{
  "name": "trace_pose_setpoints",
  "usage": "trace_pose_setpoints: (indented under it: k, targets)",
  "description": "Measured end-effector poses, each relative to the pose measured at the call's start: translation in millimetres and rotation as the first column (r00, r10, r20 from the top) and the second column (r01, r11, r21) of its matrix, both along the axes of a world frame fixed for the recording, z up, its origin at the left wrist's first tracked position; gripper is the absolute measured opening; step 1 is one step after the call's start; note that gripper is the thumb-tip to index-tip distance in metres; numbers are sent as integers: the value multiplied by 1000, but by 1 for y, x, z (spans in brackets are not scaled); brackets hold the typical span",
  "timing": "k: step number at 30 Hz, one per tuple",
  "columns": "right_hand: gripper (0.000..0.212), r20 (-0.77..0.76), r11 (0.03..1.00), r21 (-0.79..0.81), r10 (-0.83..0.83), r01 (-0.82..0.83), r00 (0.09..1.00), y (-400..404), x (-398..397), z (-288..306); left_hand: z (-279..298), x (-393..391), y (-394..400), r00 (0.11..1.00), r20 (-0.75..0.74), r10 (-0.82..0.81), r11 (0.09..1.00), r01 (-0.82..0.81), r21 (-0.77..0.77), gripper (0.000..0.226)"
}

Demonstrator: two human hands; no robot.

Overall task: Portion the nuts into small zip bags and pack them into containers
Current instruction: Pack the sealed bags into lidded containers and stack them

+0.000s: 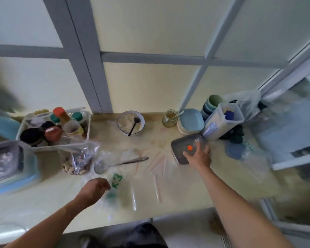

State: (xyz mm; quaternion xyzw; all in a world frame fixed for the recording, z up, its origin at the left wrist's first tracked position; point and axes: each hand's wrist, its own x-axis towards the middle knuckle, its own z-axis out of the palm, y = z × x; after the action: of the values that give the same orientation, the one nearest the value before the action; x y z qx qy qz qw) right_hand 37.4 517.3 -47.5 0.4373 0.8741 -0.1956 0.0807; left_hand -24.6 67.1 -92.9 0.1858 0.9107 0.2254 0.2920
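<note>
My right hand [199,155] grips a clear container with a grey lid and an orange button [182,149], tilted on the counter at centre right. My left hand [95,187] hovers near the front edge with fingers curled, next to a clear bag with green print [117,179]; whether it holds the bag is unclear. A bag of mixed nuts [77,161] lies left of centre. A metal spoon [118,163] rests beside it. Small empty zip bags [157,169] with pink strips are spread over the counter's middle.
A white basket of spice jars [48,147] stands at the back left, a blue-lidded box [11,169] at the far left. Behind are a bowl with a black spoon [131,122], a jar [169,118], stacked plates [191,122], cups [211,104] and a tall clear container [222,122].
</note>
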Motion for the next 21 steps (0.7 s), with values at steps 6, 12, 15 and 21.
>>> trace_pose_setpoints:
  k: [6, 12, 15, 21]
  targets:
    - [128, 63, 946, -248, -200, 209, 978, 53, -12, -26, -4, -5, 27, 987, 2, 159, 975, -157, -157, 22]
    - [127, 45, 898, -343, -278, 276, 960, 69, -12, -24, 1, 6, 12, 969, 18, 245, 948, -235, -213, 19]
    - [80, -145, 881, -424, -293, 208, 945, 56, 2, -19, 3, 13, 1, 958, 15, 288, 943, -280, -181, 23]
    - [52, -389, 807, -590, -298, 12, 872, -7, 26, 11, 14, 13, -10, 934, 27, 355, 934, -354, -43, 32]
